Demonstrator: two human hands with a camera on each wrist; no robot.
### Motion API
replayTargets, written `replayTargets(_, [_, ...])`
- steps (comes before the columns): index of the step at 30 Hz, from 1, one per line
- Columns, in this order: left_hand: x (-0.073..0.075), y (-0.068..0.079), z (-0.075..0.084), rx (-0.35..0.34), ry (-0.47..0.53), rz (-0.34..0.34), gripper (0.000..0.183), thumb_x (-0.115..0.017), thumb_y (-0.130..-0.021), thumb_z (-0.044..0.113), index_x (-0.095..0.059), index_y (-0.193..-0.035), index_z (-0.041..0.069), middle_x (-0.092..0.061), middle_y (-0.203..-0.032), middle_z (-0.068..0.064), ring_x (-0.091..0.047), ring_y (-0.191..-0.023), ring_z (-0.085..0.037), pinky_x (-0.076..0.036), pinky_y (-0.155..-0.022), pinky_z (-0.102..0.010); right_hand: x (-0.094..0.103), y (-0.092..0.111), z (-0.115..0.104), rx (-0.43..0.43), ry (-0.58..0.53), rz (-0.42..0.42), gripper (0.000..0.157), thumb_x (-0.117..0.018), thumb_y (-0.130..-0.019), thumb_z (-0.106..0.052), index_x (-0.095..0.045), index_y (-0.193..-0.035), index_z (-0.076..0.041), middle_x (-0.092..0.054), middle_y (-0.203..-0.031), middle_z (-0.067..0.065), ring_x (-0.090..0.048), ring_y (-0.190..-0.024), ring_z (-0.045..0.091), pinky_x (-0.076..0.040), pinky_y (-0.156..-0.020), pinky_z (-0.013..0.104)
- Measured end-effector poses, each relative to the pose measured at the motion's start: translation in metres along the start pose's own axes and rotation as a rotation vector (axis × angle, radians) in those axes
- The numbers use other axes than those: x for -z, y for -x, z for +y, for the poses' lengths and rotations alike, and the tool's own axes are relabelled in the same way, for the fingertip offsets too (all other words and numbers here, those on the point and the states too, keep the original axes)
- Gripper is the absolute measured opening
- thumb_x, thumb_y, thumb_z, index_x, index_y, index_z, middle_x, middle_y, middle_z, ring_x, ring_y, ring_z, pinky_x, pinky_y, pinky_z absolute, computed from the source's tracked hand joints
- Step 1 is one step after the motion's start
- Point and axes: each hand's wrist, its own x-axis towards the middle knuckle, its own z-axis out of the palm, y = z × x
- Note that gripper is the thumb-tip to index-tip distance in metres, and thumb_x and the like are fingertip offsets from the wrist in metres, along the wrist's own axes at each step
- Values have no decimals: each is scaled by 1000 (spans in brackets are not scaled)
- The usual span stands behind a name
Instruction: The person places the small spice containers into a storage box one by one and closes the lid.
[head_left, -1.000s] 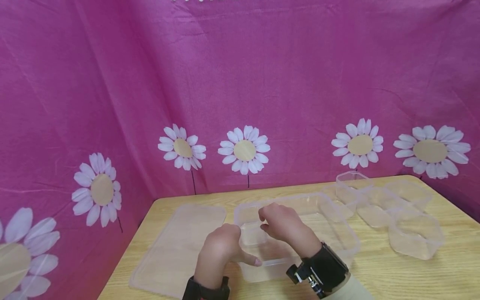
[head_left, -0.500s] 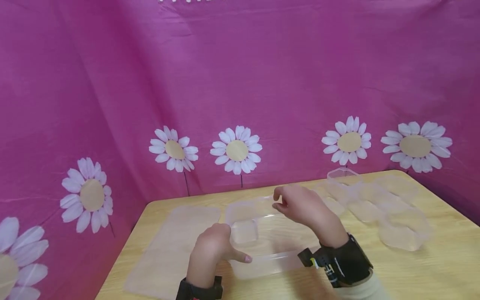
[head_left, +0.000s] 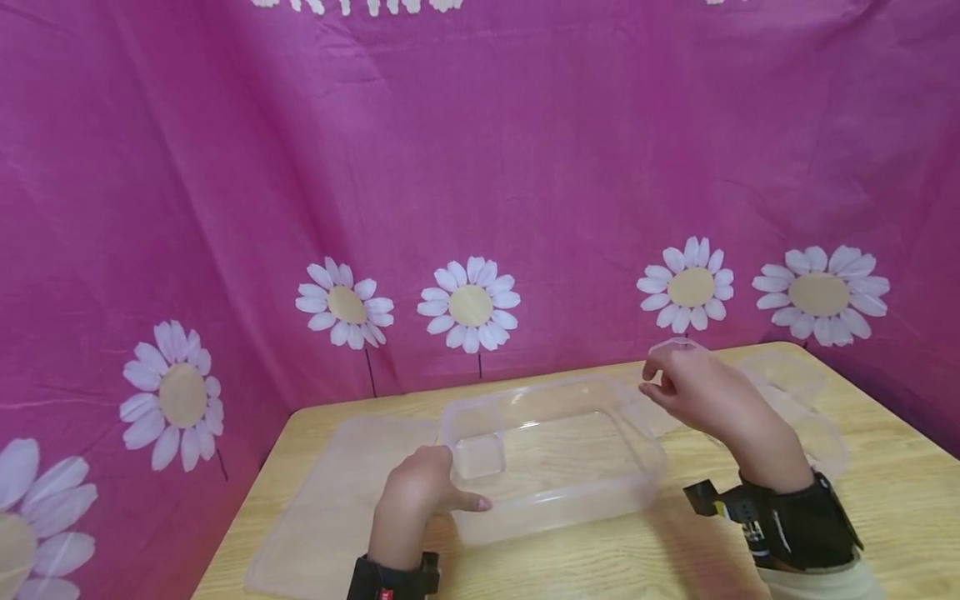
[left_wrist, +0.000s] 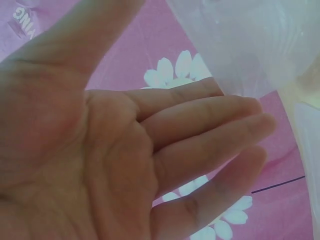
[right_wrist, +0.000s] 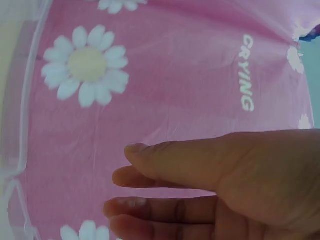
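Note:
A large clear rectangular plastic container [head_left: 558, 504] stands on the table. My left hand [head_left: 416, 492] rests at its left side, thumb along the front-left rim; in the left wrist view the fingers [left_wrist: 210, 145] are nearly straight, with clear plastic just beyond their tips. Inside the container, at the left end, sits a small clear cup [head_left: 480, 456]. Above the loose clear cups [head_left: 825, 446] on the right hovers my right hand [head_left: 708, 396], hiding part of them. In the right wrist view its fingers [right_wrist: 150, 210] are loosely bent and nothing lies between them and the thumb.
A flat translucent lid [head_left: 337, 508] lies left of the container. The wooden table [head_left: 570, 575] has its back edge close to a pink cloth [head_left: 562, 208] printed with daisies. Another small cup [head_left: 783, 375] stands near the back right corner.
My right hand has left the large container's inside and moved right, over the small cups. The left hand stays at the container's left side. The head view has shifted slightly.

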Motion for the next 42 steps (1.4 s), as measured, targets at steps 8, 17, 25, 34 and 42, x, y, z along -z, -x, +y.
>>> replayTargets(8, [-4, -5, -4, 18, 17, -3, 68, -82, -62, 40, -58, -105, -7, -66, -97, -19, -59, -84, -29, -51, -74, -49, 4, 8, 26, -103, -31, -90, 24, -70, -80, -18, -64, -95, 0, -59, -65, 4, -47, -55, 15, -43, -49, 33])
replayTargets(17, [-5, -8, -5, 35, -25, 37, 68, -80, -64, 41, -59, -109, -6, -67, -103, -20, -60, -92, -32, -51, -79, -51, -8, 3, 35, -87, -6, -92, 41, -73, -75, -14, -58, -109, 3, -66, -85, 14, -56, -63, 20, -52, -58, 41])
replayTargets(25, [-6, -10, -5, 44, -35, 71, 66, -80, -64, 41, -61, -107, -5, -68, -100, -20, -61, -88, -31, -52, -75, -50, -24, -1, 41, -72, 45, -138, 24, -74, -73, -15, -65, -84, 4, -67, -83, 19, -57, -72, 26, -53, -66, 48])
replayTargets(34, [-8, -13, -7, 45, -57, 91, 63, -79, -65, 42, -62, -104, -4, -68, -93, -18, -61, -83, -30, -52, -70, -48, -38, -1, 46, -64, 25, -273, 26, -72, -75, -14, -64, -89, 6, -68, -88, 23, -60, -79, 33, -51, -76, 54])
replayTargets(42, [-8, -13, -5, 43, -62, 89, 60, -79, -66, 41, -62, -102, -4, -67, -88, -16, -59, -77, -27, -51, -66, -46, -51, -4, 51, -39, 49, -307, 21, -69, -76, -9, -66, -90, 7, -68, -90, 24, -61, -84, 37, -51, -79, 54])
